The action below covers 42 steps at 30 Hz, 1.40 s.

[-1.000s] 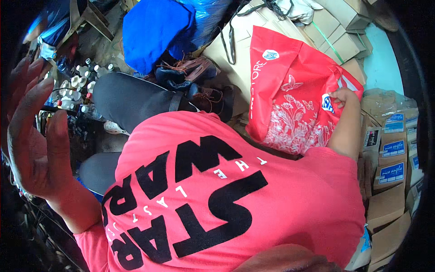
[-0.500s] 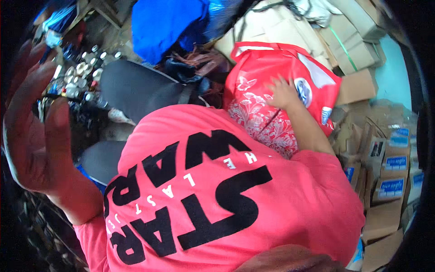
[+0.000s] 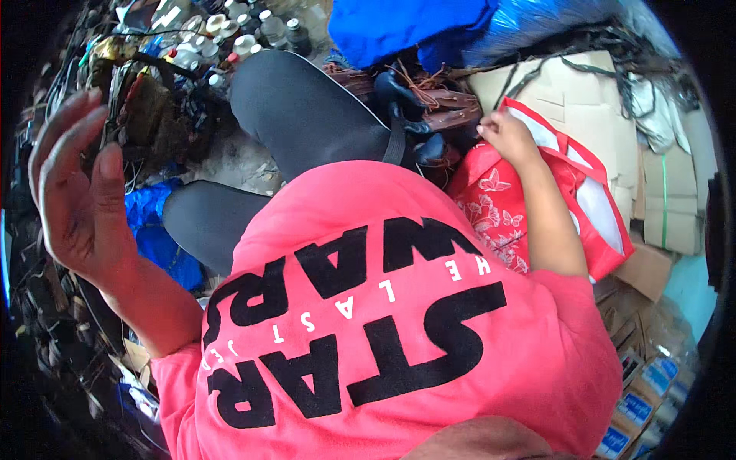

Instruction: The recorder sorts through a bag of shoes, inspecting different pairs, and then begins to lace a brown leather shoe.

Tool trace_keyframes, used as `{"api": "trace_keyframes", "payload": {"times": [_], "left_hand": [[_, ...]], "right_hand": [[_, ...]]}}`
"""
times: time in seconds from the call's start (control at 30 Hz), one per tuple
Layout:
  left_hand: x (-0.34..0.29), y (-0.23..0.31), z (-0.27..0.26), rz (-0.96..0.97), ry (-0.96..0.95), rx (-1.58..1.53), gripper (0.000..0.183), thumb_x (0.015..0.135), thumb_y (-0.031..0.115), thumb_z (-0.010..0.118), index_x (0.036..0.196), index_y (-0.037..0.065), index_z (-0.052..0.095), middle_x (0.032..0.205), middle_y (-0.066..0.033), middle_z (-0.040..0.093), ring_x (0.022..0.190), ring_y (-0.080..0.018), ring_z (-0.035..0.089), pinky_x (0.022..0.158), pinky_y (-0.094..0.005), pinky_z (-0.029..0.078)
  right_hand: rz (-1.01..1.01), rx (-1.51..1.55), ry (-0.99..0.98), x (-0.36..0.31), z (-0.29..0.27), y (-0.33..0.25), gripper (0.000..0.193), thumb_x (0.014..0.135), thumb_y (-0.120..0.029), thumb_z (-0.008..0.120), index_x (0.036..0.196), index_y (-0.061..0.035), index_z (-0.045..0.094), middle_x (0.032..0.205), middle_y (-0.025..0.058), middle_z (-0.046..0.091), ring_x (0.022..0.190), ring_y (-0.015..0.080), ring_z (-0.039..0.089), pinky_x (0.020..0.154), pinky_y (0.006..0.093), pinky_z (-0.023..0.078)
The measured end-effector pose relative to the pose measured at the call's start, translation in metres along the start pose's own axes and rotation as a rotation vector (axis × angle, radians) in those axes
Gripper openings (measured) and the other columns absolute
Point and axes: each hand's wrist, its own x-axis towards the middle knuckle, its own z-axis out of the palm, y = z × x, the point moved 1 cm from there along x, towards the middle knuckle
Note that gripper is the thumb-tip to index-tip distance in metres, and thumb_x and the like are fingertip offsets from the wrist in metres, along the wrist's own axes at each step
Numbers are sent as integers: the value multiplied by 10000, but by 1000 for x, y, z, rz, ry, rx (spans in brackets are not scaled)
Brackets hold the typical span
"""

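Observation:
My left hand (image 3: 80, 195) is raised at the left, away from other things, with nothing in it; its fingers are stretched and the thumb stands apart. At the right lies a red shopping bag (image 3: 494, 211) printed with white butterflies and flowers, its white lining showing along one side. My right hand (image 3: 512, 139) is at the bag's far left edge, the fingers curled closed. What they grip, if anything, is hidden. Just beyond the fingertips lie dark brown pieces (image 3: 452, 115) with thin orange-brown strands.
Flattened cardboard (image 3: 560, 96) lies behind the bag, with tied cardboard (image 3: 668, 199) farther right. Small boxes with blue labels (image 3: 636, 410) sit at the lower right. Blue cloth (image 3: 414, 31) lies at the back. Several small bottles (image 3: 272, 31) and dark clutter (image 3: 61, 322) spread on the left.
My right hand has gone from lying spread on the bag's side to its far left edge, fingers now curled. The view has shifted left; my left hand stays raised and open.

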Motion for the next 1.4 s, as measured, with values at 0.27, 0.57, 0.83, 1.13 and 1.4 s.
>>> {"api": "trace_keyframes", "payload": {"times": [0.27,0.57,0.83,1.13,1.4], "left_hand": [[-61,-7,-49,-487,72,352,198,800,-36,608,997,-31,623,1077,-137,588,1025,-207,551,926,-320,404],[-128,33,-86,-743,247,698,171,765,-10,657,935,12,655,974,-85,619,941,-178,577,844,-285,435],[-199,38,-92,-941,158,857,147,797,53,650,940,18,651,959,-71,622,919,-161,583,819,-276,445],[-285,-95,-35,-1548,417,275,305,776,283,648,952,35,658,890,-105,662,827,-199,616,766,-305,474],[-308,-78,51,-1579,-736,-165,480,775,392,619,1128,69,593,1045,-183,624,991,-341,586,860,-406,455]], "right_hand": [[-239,-482,-317,85,14,-11,887,485,-182,821,1272,-98,420,1389,135,368,1248,333,374,1016,452,333],[-347,-203,-621,121,-94,-132,483,462,-194,742,850,24,554,771,155,597,700,247,569,679,348,455],[-614,130,-452,180,-215,-243,898,592,-300,748,1320,48,353,1266,160,460,1146,254,477,1000,369,333],[-967,37,-830,145,6,-479,676,638,-269,724,1185,47,483,1095,132,579,985,212,564,881,309,418],[-1016,-472,-712,118,258,-481,521,628,-338,756,1020,-42,581,1013,164,629,968,326,592,828,417,452]]}}
